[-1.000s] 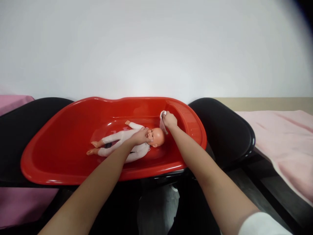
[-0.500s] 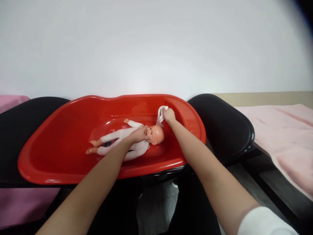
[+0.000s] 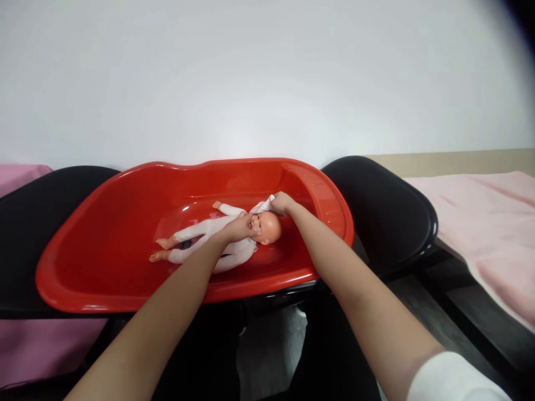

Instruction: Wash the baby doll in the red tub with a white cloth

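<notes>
A baby doll [image 3: 214, 227] lies on its back inside a glossy red plastic tub [image 3: 104, 256], a long, rounded basin with a dipping far rim and a broad ledge at the right end. The doll's head is smooth, round and bald; soft-looking white fabric covers its body and limbs, leaving shiny hands and feet bare. My left hand [image 3: 239, 227] rests at its neck and chin; I cannot tell how tightly those fingers close. My right hand [image 3: 282, 203] pinches a limp, crumpled whitish cloth [image 3: 263, 206] between narrowed fingers, just beside the head on its far side. Smooth black panels [image 3: 376, 217] with curved corners flank the tub. Further right spreads a creased pale pink sheet [image 3: 497, 223]; behind everything stands a plain, pale wall [image 3: 267, 78].
</notes>
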A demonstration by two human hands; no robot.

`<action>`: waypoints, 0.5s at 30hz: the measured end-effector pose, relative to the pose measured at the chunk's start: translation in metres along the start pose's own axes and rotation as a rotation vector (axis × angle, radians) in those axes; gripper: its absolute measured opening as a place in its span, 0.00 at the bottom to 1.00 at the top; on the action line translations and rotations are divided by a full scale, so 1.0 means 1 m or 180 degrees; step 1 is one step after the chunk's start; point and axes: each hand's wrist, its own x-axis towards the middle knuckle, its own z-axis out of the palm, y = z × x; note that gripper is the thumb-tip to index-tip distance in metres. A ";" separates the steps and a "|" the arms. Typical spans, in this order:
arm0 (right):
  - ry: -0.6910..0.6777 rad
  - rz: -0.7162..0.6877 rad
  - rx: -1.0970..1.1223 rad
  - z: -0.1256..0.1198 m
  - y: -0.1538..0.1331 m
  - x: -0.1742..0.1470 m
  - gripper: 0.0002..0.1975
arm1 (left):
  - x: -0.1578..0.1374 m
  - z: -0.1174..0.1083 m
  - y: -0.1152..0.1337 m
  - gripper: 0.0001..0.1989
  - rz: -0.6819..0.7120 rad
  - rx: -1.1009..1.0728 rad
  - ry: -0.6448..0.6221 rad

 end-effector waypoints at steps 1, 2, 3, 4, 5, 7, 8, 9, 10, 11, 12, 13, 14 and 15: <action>-0.0133 0.0085 0.0031 0.000 0.002 0.000 0.10 | 0.000 0.000 0.000 0.29 0.0029 -0.0005 -0.0004; -0.0287 0.0192 0.0062 -0.001 0.004 0.001 0.11 | 0.000 0.000 -0.001 0.29 0.0049 -0.0015 -0.0005; -0.0426 0.0313 0.0101 -0.002 0.005 0.001 0.13 | 0.001 0.000 -0.001 0.29 0.0060 -0.0029 -0.0012; -0.0534 0.0431 0.0155 -0.003 0.006 0.001 0.17 | 0.001 0.001 -0.002 0.29 0.0068 -0.0047 -0.0019; -0.0598 0.0517 0.0233 -0.005 0.007 0.002 0.23 | 0.001 0.001 -0.003 0.28 0.0070 -0.0066 -0.0025; -0.0597 0.0561 0.0467 -0.008 0.007 0.002 0.35 | 0.001 0.001 -0.004 0.28 0.0069 -0.0097 -0.0047; -0.0577 0.0555 0.0588 -0.010 0.005 0.001 0.41 | 0.001 0.001 -0.004 0.28 0.0072 -0.0106 -0.0058; -0.0553 0.0566 0.0675 -0.011 0.004 0.000 0.45 | 0.001 0.001 -0.004 0.27 0.0079 -0.0114 -0.0062; -0.0538 0.0607 0.0720 -0.012 0.002 -0.001 0.48 | 0.000 0.001 -0.004 0.27 0.0085 -0.0120 -0.0058; -0.0524 0.0680 0.0723 -0.014 -0.001 -0.003 0.51 | 0.000 0.000 -0.003 0.28 0.0085 -0.0122 -0.0056; -0.0512 0.0766 0.0686 -0.015 -0.003 -0.005 0.53 | 0.000 0.000 -0.003 0.28 0.0087 -0.0124 -0.0054; -0.0495 0.0827 0.0622 -0.016 -0.005 -0.006 0.55 | -0.001 0.000 -0.003 0.29 0.0091 -0.0130 -0.0053; -0.0442 0.0828 0.0513 -0.016 -0.007 -0.008 0.55 | -0.001 0.000 -0.002 0.30 0.0097 -0.0147 -0.0062; -0.0326 0.0781 0.0410 -0.016 -0.008 -0.009 0.55 | -0.001 0.000 -0.002 0.31 0.0095 -0.0176 -0.0067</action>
